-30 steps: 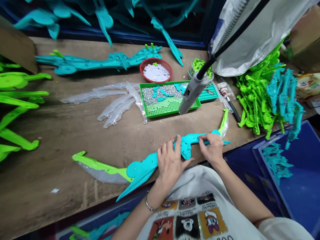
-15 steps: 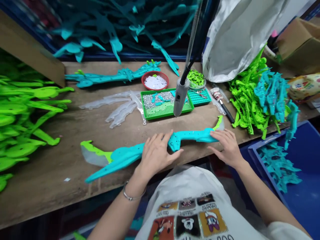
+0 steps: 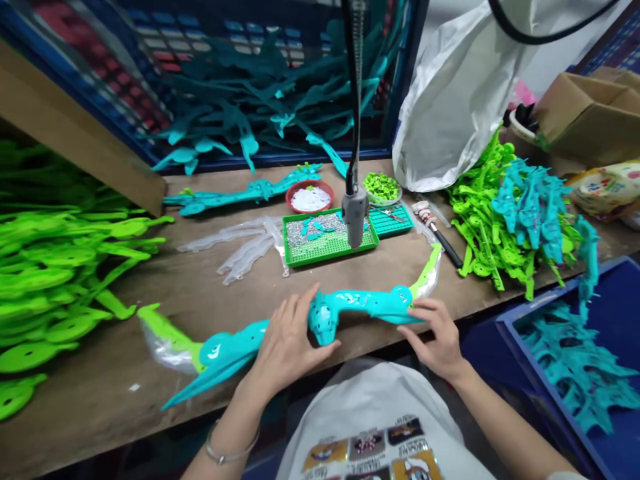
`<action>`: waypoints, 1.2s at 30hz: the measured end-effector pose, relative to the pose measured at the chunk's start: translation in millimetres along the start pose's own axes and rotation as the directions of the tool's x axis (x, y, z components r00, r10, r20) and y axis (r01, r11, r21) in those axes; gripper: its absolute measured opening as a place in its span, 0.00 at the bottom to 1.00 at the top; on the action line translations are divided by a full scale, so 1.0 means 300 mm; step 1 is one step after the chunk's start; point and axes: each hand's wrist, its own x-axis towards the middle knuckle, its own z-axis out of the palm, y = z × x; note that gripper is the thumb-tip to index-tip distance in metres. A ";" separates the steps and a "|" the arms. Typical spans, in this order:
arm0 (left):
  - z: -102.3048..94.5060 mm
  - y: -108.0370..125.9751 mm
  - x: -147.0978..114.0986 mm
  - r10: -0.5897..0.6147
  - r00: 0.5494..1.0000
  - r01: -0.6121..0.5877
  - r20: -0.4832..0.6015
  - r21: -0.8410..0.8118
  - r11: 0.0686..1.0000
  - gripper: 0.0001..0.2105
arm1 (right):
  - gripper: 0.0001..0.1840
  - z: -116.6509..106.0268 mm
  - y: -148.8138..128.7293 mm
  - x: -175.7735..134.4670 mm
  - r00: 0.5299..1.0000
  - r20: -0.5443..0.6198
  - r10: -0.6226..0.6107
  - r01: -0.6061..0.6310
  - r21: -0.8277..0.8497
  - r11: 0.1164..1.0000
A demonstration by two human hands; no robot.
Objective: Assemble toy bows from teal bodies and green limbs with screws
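Observation:
A long turquoise plastic toy bow with bright green limbs and clear edge pieces at both ends lies across the bench's near edge. My left hand is closed over it left of the middle, fingers across the top and thumb on the near side by the grip. At its right end, my right hand holds the turquoise tip between fingers and thumb, beside the green limb. A grey electric screwdriver hangs tip down beyond the bow. Palms and the covered stretch of the bow are hidden.
Beyond the bow stand a green tray of screws, a red basket of white pieces and a bowl of green bits. Green parts pile up at left, more at right. A blue bin sits lower right.
The bow has rolled so that more of its green limbs and top face shows. Both hands stay on it. My view has shifted, and the bench appears lower in it.

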 end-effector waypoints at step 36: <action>0.106 0.047 -0.337 -0.267 0.917 0.364 -0.295 0.346 0.865 0.18 | 0.13 -0.019 0.154 0.131 0.805 0.576 0.143 -0.506 0.541 0.672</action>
